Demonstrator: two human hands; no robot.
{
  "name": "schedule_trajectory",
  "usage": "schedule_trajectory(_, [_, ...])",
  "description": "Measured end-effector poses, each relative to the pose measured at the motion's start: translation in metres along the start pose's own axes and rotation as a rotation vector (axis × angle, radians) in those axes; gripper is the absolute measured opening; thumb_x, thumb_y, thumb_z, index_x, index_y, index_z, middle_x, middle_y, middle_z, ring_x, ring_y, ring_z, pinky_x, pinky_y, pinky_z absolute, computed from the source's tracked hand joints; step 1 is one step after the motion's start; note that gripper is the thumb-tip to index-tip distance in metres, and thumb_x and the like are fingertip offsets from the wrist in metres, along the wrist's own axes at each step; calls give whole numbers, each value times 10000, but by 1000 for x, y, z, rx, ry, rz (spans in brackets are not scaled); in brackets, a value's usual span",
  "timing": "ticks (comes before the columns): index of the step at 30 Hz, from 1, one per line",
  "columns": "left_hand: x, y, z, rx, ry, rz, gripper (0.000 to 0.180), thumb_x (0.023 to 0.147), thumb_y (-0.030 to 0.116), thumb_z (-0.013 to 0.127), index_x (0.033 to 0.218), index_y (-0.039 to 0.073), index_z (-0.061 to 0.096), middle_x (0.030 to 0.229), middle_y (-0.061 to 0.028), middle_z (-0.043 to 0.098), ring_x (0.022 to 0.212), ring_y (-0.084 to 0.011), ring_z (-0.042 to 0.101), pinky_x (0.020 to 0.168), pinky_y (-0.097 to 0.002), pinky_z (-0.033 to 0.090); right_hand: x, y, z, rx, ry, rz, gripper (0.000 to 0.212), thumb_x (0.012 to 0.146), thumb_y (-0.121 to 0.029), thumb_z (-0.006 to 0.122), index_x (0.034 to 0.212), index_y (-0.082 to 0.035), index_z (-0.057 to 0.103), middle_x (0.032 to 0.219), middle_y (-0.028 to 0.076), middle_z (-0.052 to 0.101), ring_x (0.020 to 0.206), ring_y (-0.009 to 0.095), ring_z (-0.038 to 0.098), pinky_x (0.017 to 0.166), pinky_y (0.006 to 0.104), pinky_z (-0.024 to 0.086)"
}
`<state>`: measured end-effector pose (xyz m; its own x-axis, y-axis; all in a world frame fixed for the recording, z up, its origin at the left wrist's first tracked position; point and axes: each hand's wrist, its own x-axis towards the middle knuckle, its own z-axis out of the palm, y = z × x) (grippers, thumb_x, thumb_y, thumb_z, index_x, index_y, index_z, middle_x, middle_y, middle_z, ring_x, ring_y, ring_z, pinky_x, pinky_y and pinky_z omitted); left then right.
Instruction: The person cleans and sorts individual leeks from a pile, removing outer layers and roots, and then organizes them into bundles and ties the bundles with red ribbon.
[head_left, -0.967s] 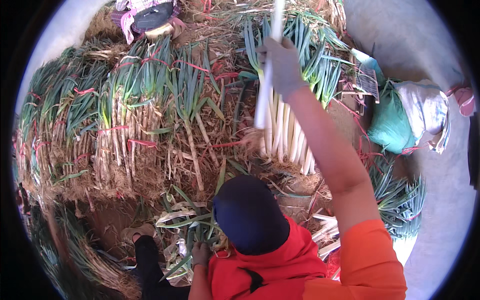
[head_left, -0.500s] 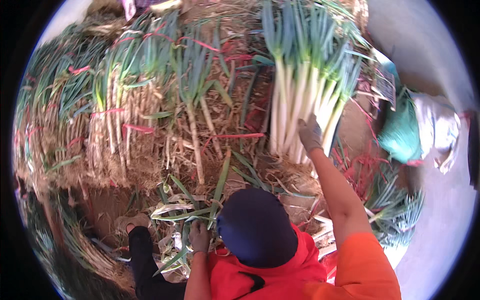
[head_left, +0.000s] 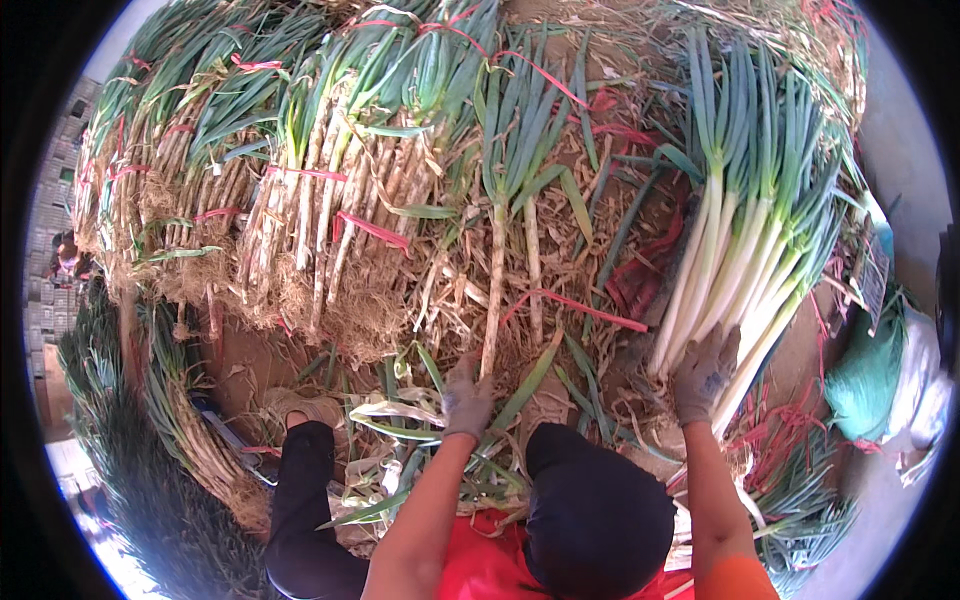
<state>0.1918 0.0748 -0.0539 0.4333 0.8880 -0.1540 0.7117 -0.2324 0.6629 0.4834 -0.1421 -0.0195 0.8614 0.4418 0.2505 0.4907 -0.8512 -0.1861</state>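
My left hand (head_left: pixel 467 402), in a grey glove, is at the root end of a single long green onion (head_left: pixel 498 270), fingers stretched toward it; whether they touch it is unclear. My right hand (head_left: pixel 706 378), gloved too, lies with fingers apart on the lower white stalks of a peeled bunch of green onions (head_left: pixel 735 250). That bunch has clean white stems and green tops pointing away from me. Another unpeeled green onion (head_left: pixel 533 265) stands out beside the single one.
Unpeeled green onion bundles (head_left: pixel 325 200) tied with red strips fill the left and back. Dry peelings (head_left: pixel 420 425) litter the ground near my left hand. More green onions (head_left: pixel 180 460) lie at the lower left. A green sack (head_left: pixel 865 385) and a white sack (head_left: pixel 920 370) stand at right.
The view has swung left, shifting the scene rightward. My left hand has moved forward from the peelings to the single onion's root end. My right hand stays on the peeled bunch, lower on its stems.
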Motion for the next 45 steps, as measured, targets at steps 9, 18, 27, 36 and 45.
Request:
schedule_trajectory(9, [8, 93, -25, -453, -314, -268, 397, 881, 268, 596, 1184, 17, 547, 1030, -155, 653, 959, -269, 616, 852, -392, 461, 12, -3, 13, -29, 21, 2, 534, 888, -249, 529, 1336, 33, 460, 1459, 295, 306, 1322, 465, 334, 1076, 530, 285])
schedule_trajectory(18, [-76, -6, -86, -263, -286, -158, 379, 887, 308, 609, 1149, 36, 574, 825, -69, 594, 715, -151, 551, 656, -323, 468, -1, 22, 55, -319, -28, -106, 610, 998, -360, 404, 1438, 47, 289, 1487, 258, 293, 1384, 378, 283, 1158, 439, 203])
schedule_trajectory(27, [-188, 61, -270, -753, -434, -34, 507, 938, 338, 598, 1332, 42, 479, 923, -34, 593, 843, -125, 550, 726, -290, 455, 41, -108, 28, 1906, -1359, -114, 575, 937, -528, 483, 1317, -99, 442, 1116, 143, 567, 1032, 269, 532, 855, 395, 454])
schedule_trajectory(36, [-273, 64, -284, -861, -174, 145, 302, 941, 221, 590, 1161, 17, 561, 810, -29, 610, 728, -118, 570, 651, -275, 474, 1, -329, -184, 1743, -1154, 134, 238, 937, -315, 568, 988, -85, 540, 731, 57, 584, 592, 151, 552, 518, 302, 491])
schedule_trajectory(45, [-165, 9, -217, -1338, -125, -213, 245, 962, 228, 574, 1139, 61, 591, 856, 42, 565, 709, -60, 496, 592, -229, 425, -74, -363, -267, 394, -1766, -1071, 202, 939, -162, 598, 1096, -43, 641, 871, 56, 679, 743, 123, 640, 650, 261, 515])
